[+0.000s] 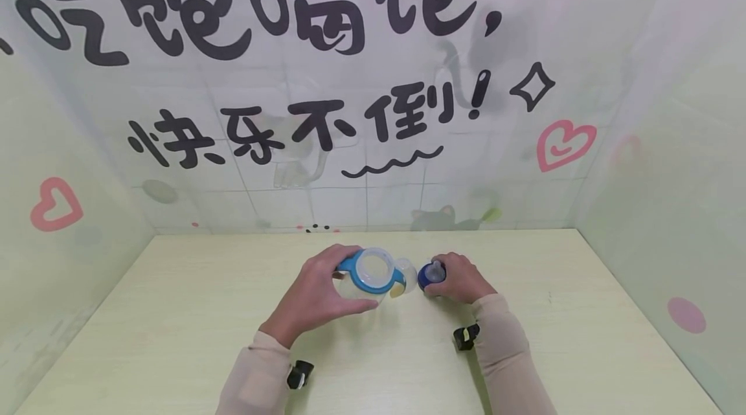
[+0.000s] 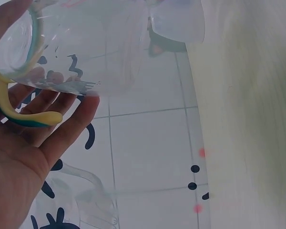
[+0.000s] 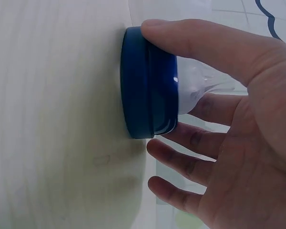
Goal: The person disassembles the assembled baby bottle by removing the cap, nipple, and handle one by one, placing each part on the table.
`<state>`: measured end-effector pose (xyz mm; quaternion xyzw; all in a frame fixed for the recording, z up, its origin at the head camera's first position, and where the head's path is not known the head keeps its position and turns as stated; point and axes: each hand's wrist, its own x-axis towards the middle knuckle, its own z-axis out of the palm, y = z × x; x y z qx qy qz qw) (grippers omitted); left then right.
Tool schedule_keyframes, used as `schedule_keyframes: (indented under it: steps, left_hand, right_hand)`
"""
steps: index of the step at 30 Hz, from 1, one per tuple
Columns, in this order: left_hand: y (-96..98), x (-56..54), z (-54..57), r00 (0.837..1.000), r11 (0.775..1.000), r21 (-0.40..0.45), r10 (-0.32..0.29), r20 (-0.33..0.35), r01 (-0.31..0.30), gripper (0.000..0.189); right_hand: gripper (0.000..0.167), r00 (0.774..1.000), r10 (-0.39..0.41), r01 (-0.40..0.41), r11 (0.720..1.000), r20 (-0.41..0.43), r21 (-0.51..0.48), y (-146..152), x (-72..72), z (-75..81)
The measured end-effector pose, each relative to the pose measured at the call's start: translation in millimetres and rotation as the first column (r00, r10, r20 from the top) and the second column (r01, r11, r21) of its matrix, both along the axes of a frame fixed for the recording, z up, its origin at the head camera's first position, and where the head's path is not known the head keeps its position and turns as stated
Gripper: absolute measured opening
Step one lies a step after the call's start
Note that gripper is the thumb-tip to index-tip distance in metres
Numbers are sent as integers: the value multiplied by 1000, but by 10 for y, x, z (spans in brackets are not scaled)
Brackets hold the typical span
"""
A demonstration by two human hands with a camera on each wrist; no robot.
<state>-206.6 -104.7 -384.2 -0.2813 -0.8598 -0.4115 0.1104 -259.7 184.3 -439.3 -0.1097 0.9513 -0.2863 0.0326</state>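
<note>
My left hand (image 1: 319,289) grips a clear baby bottle (image 1: 375,269) by its side, thumb in front and fingers behind. The bottle has no lid on its wide mouth and carries a blue ring with curved blue-and-yellow handles (image 2: 26,114). In the left wrist view its base hangs above the table. My right hand (image 1: 463,278) pinches a dark blue collar (image 3: 150,86) with a clear nipple (image 3: 195,86) pointing up, low at the tabletop. Between the two stands a clear dome cap (image 1: 410,274), partly hidden behind a handle.
The pale wooden table (image 1: 192,331) is enclosed by a back wall (image 1: 384,201) with black lettering and side walls with pink hearts. Black wrist mounts (image 1: 300,374) sit at both sleeves.
</note>
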Motion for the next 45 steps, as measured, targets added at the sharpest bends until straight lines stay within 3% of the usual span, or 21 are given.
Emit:
schedule_keyframes:
  steps: [18,23,29,35,39,45]
  left_hand:
    - [0,1,-11,1000,1000,6,14,-5,-14,77]
    - [13,-6,-24,1000,1000,7,19,-8,-19,79]
    - [13,-7,-26,999,999,14,29,-20,-28,79]
    - [-9,-11,-9,998,999,22,45,-34,-44,79]
    - [-25,-13,0,998,998,26,50,-42,-48,79]
    - [-47,-10,13,997,998,36,59,-55,-58,79]
  right_hand:
    - [66,999,-16,16,1000,48,-1,2,33,43]
    - [70,999,0,1,1000,42,-18,5,68,175]
    - [67,996,72,-77,992,-52,-98,-29,155,426]
    - [63,974,154,-189,955,-165,-228,-96,279,653]
    - [59,950,211,-276,912,-230,-303,-145,358,764]
    - [51,921,293,-373,852,-257,-367,-256,411,835]
